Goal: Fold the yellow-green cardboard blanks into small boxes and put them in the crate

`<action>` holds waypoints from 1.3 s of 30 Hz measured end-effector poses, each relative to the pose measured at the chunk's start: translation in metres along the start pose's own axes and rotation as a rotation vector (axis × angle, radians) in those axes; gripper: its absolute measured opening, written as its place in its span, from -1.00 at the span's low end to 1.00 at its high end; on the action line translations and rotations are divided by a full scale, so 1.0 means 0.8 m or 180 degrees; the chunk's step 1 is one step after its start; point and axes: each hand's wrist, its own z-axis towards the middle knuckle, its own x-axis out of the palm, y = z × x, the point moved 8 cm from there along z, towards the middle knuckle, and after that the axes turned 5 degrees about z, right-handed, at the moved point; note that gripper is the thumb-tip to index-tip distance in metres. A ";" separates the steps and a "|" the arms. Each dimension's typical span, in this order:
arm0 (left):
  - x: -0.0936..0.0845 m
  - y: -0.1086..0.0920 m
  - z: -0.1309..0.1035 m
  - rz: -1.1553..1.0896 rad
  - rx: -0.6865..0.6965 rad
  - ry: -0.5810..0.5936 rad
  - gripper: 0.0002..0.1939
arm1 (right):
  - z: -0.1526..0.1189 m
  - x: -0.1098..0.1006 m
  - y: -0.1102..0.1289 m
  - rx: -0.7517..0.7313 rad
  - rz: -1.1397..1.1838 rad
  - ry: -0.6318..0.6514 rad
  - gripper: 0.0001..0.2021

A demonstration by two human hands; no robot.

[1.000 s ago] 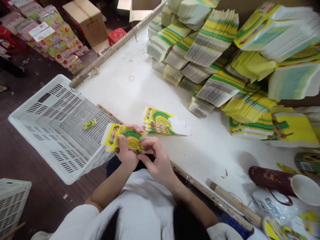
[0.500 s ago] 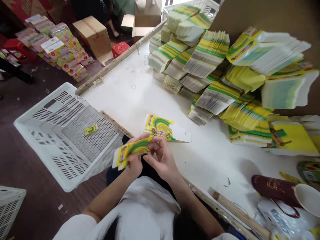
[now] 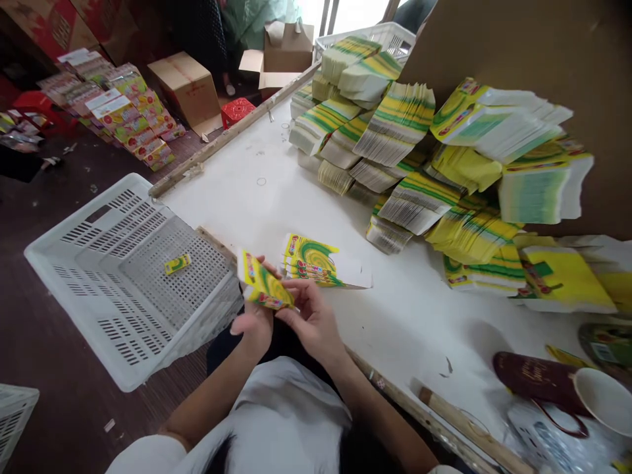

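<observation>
A small yellow-and-green cardboard carton (image 3: pixel 265 284), squared out into a box shape, is between my two hands just in front of the table edge. My left hand (image 3: pixel 255 328) supports it from below and behind, the fingers behind the carton and the thumb standing off it. Fingers and thumb of my right hand (image 3: pixel 316 322) pinch the carton's right end. Beyond them, a few flat cartons (image 3: pixel 316 260) of the same print lie overlapped on the white table (image 3: pixel 237 210). One finished-looking small box (image 3: pixel 178 264) lies in the white plastic crate (image 3: pixel 79 289) at my left.
Bundled flat cartons (image 3: pixel 395 125) are heaped across the back right of the table. A maroon mug (image 3: pixel 538 378) lies on its side at the front right. Wooden strips (image 3: pixel 217 243) edge the table. A cardboard box (image 3: pixel 185 89) and red stool (image 3: pixel 237 110) stand on the floor.
The carton has gone from flattish to an opened box shape and tilted its left end upward. My left thumb has come off it. My right hand still holds the right end.
</observation>
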 end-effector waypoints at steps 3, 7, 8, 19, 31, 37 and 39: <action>-0.008 0.004 -0.002 -0.0346 -0.0068 -0.0240 -0.42 | 0.007 -0.018 0.013 -0.0237 -0.0036 -0.0180 -0.77; -0.023 0.004 -0.004 -0.0648 -0.0052 -0.0490 -0.73 | 0.002 -0.029 0.038 -0.0713 -0.0687 -0.0207 -0.95; -0.023 0.001 -0.003 -0.0598 -0.0064 -0.0339 -0.75 | -0.001 -0.032 0.047 -0.0836 -0.0858 -0.0193 -0.93; 0.012 -0.067 -0.024 0.1896 0.0453 0.2180 -0.04 | -0.029 -0.005 0.108 -0.2097 -0.3138 0.0808 -0.62; 0.020 -0.034 -0.025 0.1966 0.0896 0.1467 -0.36 | -0.005 -0.018 0.023 -0.0098 -0.0538 0.0090 -0.44; 0.022 -0.042 -0.021 0.2093 0.1208 0.1115 -0.41 | 0.004 -0.011 0.003 -0.0022 -0.0402 -0.0221 -0.48; 0.026 -0.044 -0.023 0.2144 0.1325 0.1084 -0.50 | 0.008 -0.009 0.001 -0.0027 -0.0451 -0.0241 -0.50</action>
